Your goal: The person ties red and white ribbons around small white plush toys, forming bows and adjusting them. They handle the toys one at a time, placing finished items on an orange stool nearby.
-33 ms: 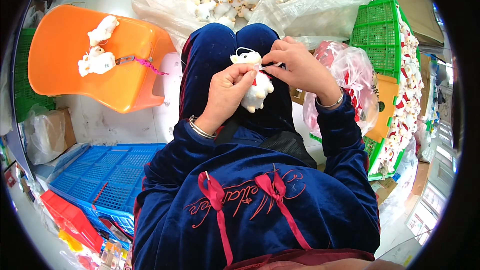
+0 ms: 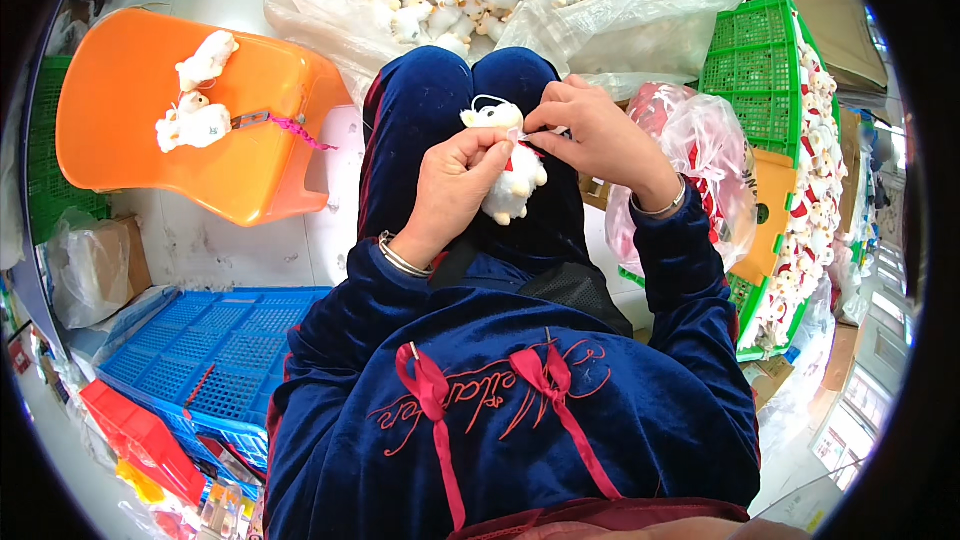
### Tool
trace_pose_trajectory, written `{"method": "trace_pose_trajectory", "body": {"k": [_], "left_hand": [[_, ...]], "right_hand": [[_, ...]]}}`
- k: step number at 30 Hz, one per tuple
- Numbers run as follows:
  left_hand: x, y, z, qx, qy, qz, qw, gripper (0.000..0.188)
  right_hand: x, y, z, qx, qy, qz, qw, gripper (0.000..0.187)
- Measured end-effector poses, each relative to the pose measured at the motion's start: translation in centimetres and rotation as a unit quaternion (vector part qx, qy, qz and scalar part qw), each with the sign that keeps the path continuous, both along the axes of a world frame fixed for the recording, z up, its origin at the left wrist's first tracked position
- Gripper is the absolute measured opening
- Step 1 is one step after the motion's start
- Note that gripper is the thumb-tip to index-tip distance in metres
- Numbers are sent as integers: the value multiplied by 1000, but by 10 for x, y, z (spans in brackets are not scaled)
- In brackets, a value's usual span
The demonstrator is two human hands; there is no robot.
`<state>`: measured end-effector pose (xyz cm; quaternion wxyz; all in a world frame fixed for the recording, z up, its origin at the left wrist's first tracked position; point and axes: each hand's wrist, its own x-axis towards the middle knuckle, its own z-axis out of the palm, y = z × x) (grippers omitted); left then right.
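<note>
A small white plush animal (image 2: 510,192) with a red piece at its neck is held over my lap, its head pointing away from me. A thin white cord loop stands out from the top of its head. My left hand (image 2: 452,180) is closed, thumb and finger pinching at the toy's neck. Close against it, my right hand (image 2: 590,130) pinches a thin white strip (image 2: 527,137) at the neck's right side. The fingers hide part of the neck and the strip's far end.
Two white plush animals and a small tool with a pink cord (image 2: 295,130) lie on an orange stool (image 2: 110,100) at left. Ahead is a plastic sack (image 2: 630,35) of plush toys. A green crate (image 2: 750,60) with red-trimmed toys, a pink plastic bag (image 2: 735,140) and a blue crate (image 2: 230,325) stand around.
</note>
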<state>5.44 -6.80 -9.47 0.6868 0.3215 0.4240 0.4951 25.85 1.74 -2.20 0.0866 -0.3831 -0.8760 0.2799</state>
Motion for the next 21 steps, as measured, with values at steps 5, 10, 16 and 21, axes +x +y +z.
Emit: {"method": "trace_pose_trajectory", "body": {"k": [5,10,16,21], "left_hand": [[1,1,5,-6,-7,-1,1000,19],[-2,1,-4,5,-2,0,1000,15],[-4,2,1,-21,-18,-11,1000,16],[-4,1,0,-20,-5,-17,1000,16]], "right_hand": [[-5,3,-9,-55,87,21,995,10],[-35,-8,13,-33,114,86,989,10],[-2,3,19,-151,247,-151,945,22],[45,-1,11,-190,357,-329,853,31]]}}
